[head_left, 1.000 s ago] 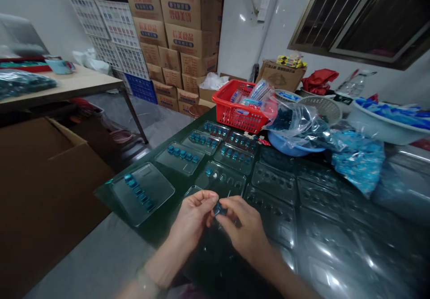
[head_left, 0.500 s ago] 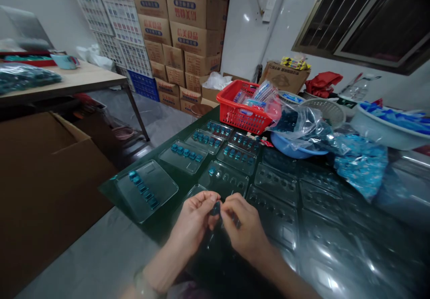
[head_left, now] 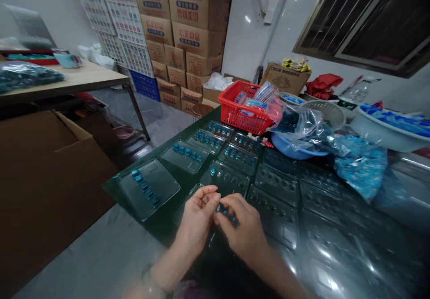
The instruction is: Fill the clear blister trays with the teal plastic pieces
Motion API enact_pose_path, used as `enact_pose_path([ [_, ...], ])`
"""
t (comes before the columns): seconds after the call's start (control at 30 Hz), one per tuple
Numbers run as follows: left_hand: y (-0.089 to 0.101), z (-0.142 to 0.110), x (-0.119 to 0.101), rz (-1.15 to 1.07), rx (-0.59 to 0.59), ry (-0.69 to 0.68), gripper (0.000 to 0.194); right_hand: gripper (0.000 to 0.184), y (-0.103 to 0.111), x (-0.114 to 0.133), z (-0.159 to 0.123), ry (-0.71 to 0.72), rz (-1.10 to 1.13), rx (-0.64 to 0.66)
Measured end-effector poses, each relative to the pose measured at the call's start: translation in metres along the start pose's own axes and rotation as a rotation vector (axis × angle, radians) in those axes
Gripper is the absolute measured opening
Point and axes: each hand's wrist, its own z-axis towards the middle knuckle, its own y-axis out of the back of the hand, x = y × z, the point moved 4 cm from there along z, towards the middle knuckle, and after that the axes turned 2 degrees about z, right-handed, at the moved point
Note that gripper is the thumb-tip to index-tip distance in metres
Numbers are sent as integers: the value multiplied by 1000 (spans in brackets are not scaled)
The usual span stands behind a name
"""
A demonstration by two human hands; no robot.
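With our right hand (head_left: 244, 222), we are pinching a small blue piece (head_left: 221, 208) between thumb and fingers, above the dark green tabletop (head_left: 157, 225). We are holding our left hand (head_left: 196, 217) just beside it, but cannot tell whether its fingertips are pinching too. Beyond our hands, a clear tray (head_left: 210, 184) is carrying a blue cube (head_left: 213, 171).
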Motion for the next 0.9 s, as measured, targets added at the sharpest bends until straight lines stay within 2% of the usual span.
enact_pose_path([
  [0.1, 0, 0, 2, 18, -3, -6, 25, 18, -1, 2, -2, 12, -18, 0],
  [0.2, -1, -1, 3, 66, 49, 8, 24, 19, 1, 1, -3, -15, 35, -18],
  [0.4, 3, -6, 0, 306, 123, -41, 21, 15, 9, -11, -1, -223, 402, -94],
  [0.5, 3, -9, -3, 364, 143, -37, 22, 15, 10, -13, -2, -263, 542, -104],
  [0.77, 0, -13, -9, 288, 63, -84, 16, 14, 8, -16, -4, -279, 524, -132],
  [0.83, 1, -11, -7, 231, 77, -43, 15, 14, 8, -15, -5, -265, 509, -132],
  [0.9, 1, -9, -1, 131, 141, 81, 15, 14, 8, -15, -6, -252, 485, -129],
])
